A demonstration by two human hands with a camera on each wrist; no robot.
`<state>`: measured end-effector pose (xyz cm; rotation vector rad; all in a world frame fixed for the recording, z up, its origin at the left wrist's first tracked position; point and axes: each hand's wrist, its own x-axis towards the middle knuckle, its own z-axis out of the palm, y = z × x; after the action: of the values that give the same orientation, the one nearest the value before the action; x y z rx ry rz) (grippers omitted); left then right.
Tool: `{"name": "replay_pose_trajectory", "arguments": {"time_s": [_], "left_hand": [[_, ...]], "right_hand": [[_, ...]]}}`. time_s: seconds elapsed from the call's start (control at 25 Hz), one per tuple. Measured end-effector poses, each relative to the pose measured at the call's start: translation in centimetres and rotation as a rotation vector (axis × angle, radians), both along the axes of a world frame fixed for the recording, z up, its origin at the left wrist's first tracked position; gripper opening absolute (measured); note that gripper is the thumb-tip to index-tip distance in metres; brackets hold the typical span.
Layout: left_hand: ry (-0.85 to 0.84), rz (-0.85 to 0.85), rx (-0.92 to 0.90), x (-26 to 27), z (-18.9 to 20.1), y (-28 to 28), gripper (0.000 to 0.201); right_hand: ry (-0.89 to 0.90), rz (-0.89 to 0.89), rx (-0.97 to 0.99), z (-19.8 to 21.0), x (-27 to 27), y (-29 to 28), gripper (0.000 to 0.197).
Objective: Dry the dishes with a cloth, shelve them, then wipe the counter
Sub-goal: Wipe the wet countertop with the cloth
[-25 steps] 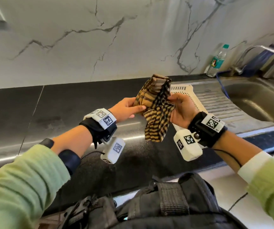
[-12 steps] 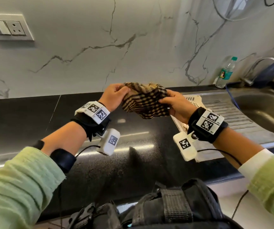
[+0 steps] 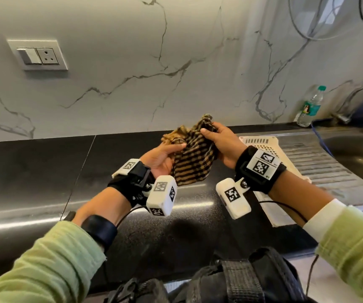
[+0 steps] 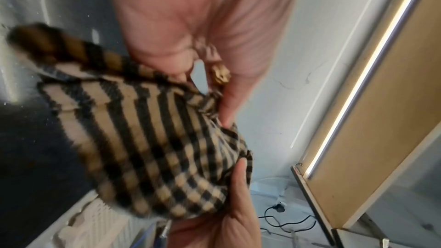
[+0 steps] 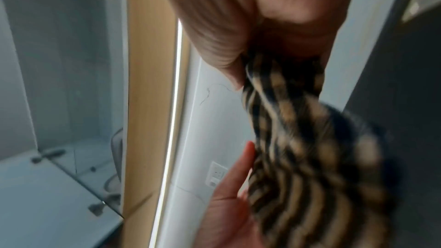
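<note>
A brown and black checked cloth is bunched in the air above the black counter, held between both hands. My left hand holds its left side from below, thumb laid over the fabric. My right hand grips the cloth's upper right part, fingers curled over the top. The left wrist view shows the cloth close up, pinched by my fingers. In the right wrist view the cloth is blurred and runs out of my palm. No dishes are in view.
A white plastic drying tray lies on the steel drainboard right of my hands. The sink and tap are far right, a water bottle stands by the wall. A wall socket is up left. A black bag hangs at my chest.
My hands have come closer together and bunched the cloth tighter. The left hand has turned palm up under it. The camera has tilted upward.
</note>
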<state>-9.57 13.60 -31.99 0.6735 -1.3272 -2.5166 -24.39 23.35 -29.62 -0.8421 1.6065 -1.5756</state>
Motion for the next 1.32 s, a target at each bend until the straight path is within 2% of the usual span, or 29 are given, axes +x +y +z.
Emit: {"name": "replay_pose_trajectory", "arguments": {"time_s": [0.08,0.16,0.2,0.28,0.36,0.4,0.44,0.52,0.6,0.72,0.84,0.88,0.96,1.08,1.16,1.28,1.32], "left_hand": [[-0.185,0.099,-0.088,0.0,-0.3,-0.8,0.029],[-0.321,0.167,-0.148,0.0,-1.3,-1.7,0.016],[-0.404,0.164,-0.144,0.1,-1.7,-1.6,0.01],[-0.507,0.134,-0.117,0.4,-2.2,-0.8,0.013],[-0.422,0.172,-0.072,0.6,-2.7,-0.9,0.045],[-0.362,0.223,-0.117,0.5,-2.9,-1.3,0.063],[-0.344,0.275,-0.255,0.3,-3.0,-1.7,0.067],[-0.391,0.344,-0.61,0.1,-2.9,-2.2,0.044],[-0.42,0.321,-0.822,-0.2,-3.0,-2.6,0.033],[-0.327,0.258,-0.945,-0.2,-2.1,-2.7,0.03],[-0.409,0.19,-1.134,-0.1,-1.3,-3.1,0.05],[-0.468,0.198,-1.241,-0.4,-1.1,-2.9,0.053],[-0.524,0.211,-1.429,-1.5,-1.1,-2.4,0.048],[-0.571,0.081,-1.441,-3.5,-1.6,-2.1,0.034],[-0.597,0.035,-1.44,-5.1,-1.8,-2.1,0.025],[-0.609,0.007,-1.524,-8.4,-2.0,-1.9,0.019],[-0.577,-0.039,-1.459,-9.6,-2.2,-2.0,0.018]], "right_hand": [[0.292,0.019,0.141,-0.7,-1.0,0.1,0.024],[0.471,0.076,0.355,-1.8,-1.9,0.4,0.03],[0.473,0.085,0.446,-2.6,-2.0,0.6,0.032],[0.308,0.082,0.491,-3.5,-1.8,0.9,0.025],[0.106,0.059,0.397,-3.4,-1.7,0.9,0.02],[0.048,0.04,0.35,-3.4,-2.0,0.8,0.023],[0.018,0.019,0.32,-3.4,-2.5,0.6,0.027],[0.062,0.011,0.349,-3.7,-3.1,0.5,0.037],[0.219,0.014,0.348,-4.5,-3.4,0.7,0.054],[0.524,0.038,0.137,-3.8,-3.9,1.6,0.046],[0.527,0.187,0.184,-2.4,-5.1,3.0,0.05],[0.592,0.19,0.215,-2.3,-5.4,3.3,0.049],[0.833,0.067,0.242,-2.6,-5.5,3.4,0.037],[1.024,-0.018,0.287,-2.9,-5.8,4.1,0.028],[1.054,-0.014,0.372,-3.4,-6.9,5.2,0.022],[1.091,-0.135,0.397,-4.7,-9.3,7.1,0.013],[1.07,-0.158,0.386,-5.2,-10.3,7.6,0.011]]}}
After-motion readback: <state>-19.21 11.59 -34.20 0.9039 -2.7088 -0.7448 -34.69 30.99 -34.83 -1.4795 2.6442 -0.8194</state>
